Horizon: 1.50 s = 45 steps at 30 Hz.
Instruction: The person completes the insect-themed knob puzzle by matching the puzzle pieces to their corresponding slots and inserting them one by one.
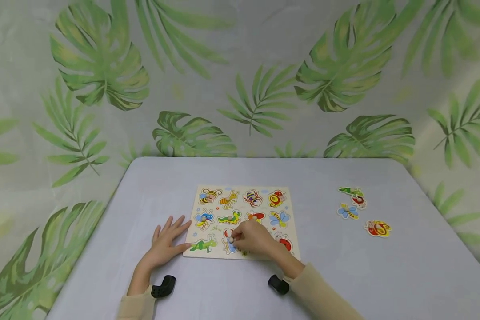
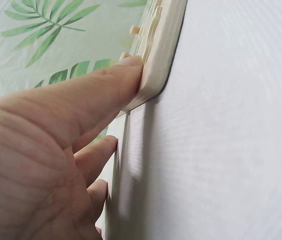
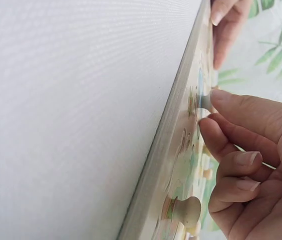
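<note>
A wooden insect knob puzzle board (image 1: 294, 231) lies on the table. My right hand (image 1: 256, 240) is over its front row, thumb and forefinger pinching the round knob (image 3: 204, 102) of a blue beetle piece with red pincers (image 1: 229, 247). That piece lies at its place in the board; whether it sits fully flush is hard to tell. My left hand (image 1: 166, 243) rests at the board's left edge with spread fingers. In the left wrist view its thumb (image 2: 96, 90) presses on the board's corner. Part of the front row is hidden under my right hand.
To the right of the board lie several loose pieces: a green grasshopper (image 1: 347, 191), a red ladybird-like one (image 1: 359, 202) touching it, a blue-winged striped insect (image 1: 348, 212) and a red-yellow butterfly (image 1: 378, 229). A leaf-patterned cloth (image 1: 264, 142) hangs behind the white table (image 1: 324, 275).
</note>
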Available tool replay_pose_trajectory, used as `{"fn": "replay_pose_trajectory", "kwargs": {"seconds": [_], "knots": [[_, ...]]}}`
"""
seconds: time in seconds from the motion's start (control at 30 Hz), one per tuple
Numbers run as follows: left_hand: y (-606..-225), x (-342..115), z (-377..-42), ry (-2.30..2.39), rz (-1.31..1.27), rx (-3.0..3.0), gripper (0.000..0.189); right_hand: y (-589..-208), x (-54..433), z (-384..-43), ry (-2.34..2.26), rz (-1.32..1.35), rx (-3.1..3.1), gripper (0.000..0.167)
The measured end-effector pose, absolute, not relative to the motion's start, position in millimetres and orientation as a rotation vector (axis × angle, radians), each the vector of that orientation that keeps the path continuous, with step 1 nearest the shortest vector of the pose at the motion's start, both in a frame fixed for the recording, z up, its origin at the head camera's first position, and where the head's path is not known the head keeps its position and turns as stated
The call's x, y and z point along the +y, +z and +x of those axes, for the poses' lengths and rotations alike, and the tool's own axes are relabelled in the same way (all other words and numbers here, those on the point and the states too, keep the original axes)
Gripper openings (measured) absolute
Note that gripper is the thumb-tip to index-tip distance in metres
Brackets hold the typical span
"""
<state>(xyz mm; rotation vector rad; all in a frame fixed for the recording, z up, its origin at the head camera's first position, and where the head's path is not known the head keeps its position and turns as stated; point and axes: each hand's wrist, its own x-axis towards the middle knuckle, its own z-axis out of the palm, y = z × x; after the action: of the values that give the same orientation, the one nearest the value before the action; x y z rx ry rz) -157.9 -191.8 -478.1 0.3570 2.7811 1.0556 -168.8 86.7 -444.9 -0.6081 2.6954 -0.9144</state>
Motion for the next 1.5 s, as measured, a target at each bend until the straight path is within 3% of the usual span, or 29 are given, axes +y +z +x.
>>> {"fn": "replay_pose_trajectory", "kwargs": {"seconds": [0.77, 1.5], "knots": [[-487, -193, -147, 1.054, 0.317, 2.765, 0.063, -443, 123, -158, -1.012, -0.663, 2.775, 0.015], [-477, -188, -151, 1.076, 0.350, 2.795, 0.063, -426, 209, -162, -1.078, -0.356, 3.008, 0.017]]}}
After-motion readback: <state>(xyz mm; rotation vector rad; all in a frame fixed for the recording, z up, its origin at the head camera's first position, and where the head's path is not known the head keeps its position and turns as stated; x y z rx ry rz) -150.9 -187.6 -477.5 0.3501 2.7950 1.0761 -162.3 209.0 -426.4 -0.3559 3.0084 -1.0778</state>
